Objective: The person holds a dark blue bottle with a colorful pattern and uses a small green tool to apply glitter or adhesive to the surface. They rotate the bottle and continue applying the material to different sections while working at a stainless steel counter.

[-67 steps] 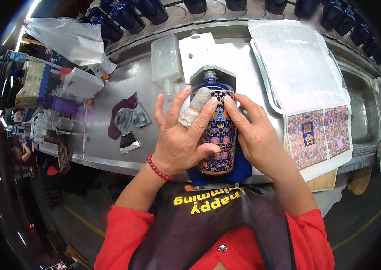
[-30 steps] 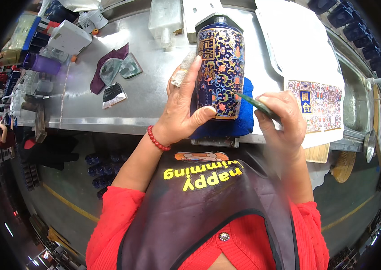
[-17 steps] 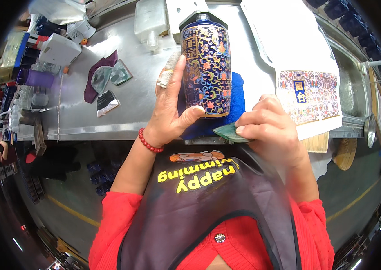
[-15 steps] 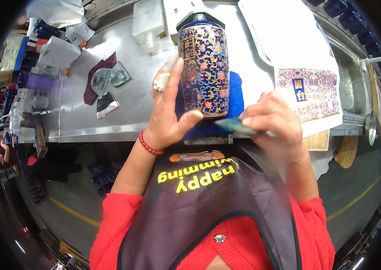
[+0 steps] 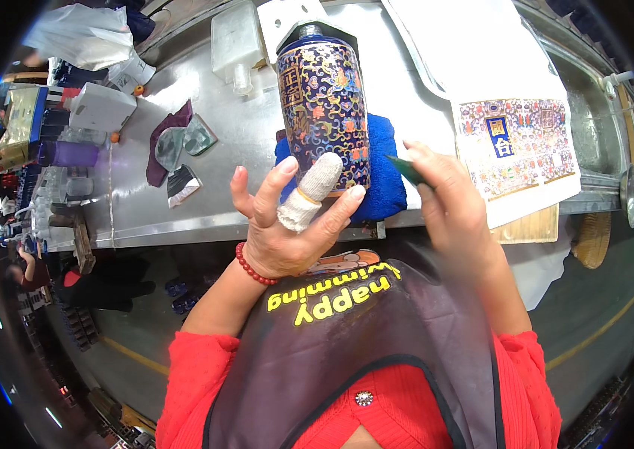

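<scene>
A dark blue bottle (image 5: 328,105) with a colourful floral scroll pattern lies on a folded blue towel (image 5: 386,165), its neck pointing away from me. My left hand (image 5: 283,236) is open at the bottle's base, palm up and fingers spread. One finger wears a grey-white cloth finger cover (image 5: 321,178). That finger and the thumb overlap the lower end of the bottle; whether they press on it I cannot tell. To the right of the towel, my right hand (image 5: 452,202) pinches a thin, pointed dark green piece (image 5: 407,170), apart from the bottle.
A white sheet with a patterned print (image 5: 515,146) lies at the right, before a metal sink (image 5: 598,120). Cloth and flat scraps (image 5: 175,146) lie on the steel table (image 5: 130,198). A clear bottle (image 5: 235,45) is behind them. Boxes and a purple container (image 5: 70,153) crowd the left.
My left hand has left the bottle's left side and turned palm up at its base. My right hand has drawn slightly right with the green piece, away from the bottle.
</scene>
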Demonstrator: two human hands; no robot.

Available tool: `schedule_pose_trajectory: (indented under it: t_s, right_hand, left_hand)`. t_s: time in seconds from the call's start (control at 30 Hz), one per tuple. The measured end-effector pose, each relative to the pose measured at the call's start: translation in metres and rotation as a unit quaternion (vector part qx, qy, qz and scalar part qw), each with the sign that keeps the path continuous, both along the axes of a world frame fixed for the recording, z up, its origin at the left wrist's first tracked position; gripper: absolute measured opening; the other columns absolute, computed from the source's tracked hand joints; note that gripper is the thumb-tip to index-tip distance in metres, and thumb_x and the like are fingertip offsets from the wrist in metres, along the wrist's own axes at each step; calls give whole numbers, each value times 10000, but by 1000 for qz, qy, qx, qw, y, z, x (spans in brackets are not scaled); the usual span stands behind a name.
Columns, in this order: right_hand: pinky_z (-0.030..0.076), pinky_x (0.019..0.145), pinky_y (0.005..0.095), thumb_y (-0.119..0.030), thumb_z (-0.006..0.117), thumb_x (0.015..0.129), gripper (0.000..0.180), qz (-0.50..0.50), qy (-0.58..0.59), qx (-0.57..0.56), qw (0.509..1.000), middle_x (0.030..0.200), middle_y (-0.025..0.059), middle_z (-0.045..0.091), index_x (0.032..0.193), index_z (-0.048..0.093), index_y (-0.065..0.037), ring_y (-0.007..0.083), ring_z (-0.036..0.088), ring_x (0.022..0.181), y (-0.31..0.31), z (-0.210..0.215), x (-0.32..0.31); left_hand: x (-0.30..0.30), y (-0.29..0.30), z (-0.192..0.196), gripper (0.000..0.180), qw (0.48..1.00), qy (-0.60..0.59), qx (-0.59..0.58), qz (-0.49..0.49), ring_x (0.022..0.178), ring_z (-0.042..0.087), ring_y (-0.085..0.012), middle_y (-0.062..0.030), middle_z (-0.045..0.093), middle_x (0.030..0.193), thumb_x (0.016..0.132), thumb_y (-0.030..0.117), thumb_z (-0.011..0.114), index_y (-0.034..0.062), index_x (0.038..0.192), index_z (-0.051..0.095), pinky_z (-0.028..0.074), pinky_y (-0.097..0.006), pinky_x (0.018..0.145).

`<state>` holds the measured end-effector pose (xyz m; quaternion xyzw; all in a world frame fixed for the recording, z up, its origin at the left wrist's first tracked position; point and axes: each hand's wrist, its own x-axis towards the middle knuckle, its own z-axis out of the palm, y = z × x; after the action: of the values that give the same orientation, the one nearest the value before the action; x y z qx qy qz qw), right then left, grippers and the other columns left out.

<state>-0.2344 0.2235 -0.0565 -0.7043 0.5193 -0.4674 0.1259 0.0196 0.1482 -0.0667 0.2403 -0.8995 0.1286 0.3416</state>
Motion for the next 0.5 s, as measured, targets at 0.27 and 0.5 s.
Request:
schedule_pose_trajectory:
  t_s: [0.27, 0.5]
  right_hand:
    - [574, 916, 434, 111, 613, 885, 472, -2, -29, 35, 999, 1210, 250, 704, 1352, 619, 45, 395, 710, 1068, 9, -3, 10]
    - [575, 846, 366, -53, 660, 970, 365, -82, -157, 105, 979, 1137, 200, 720, 1328, 627, 9, 300, 738, 954, 12, 7, 10]
  left_hand:
    - [-5, 4, -4, 343, 1000, -14, 3, 8, 1373, 453, -283, 11, 628, 1325, 854, 282, 781, 371, 1185, 783, 136, -619, 1246]
    - [10, 5, 2, 415, 997, 1, 79, 22, 1363, 454, -316, -41, 664, 1348, 856, 290, 758, 229, 1266, 760, 115, -604, 1260]
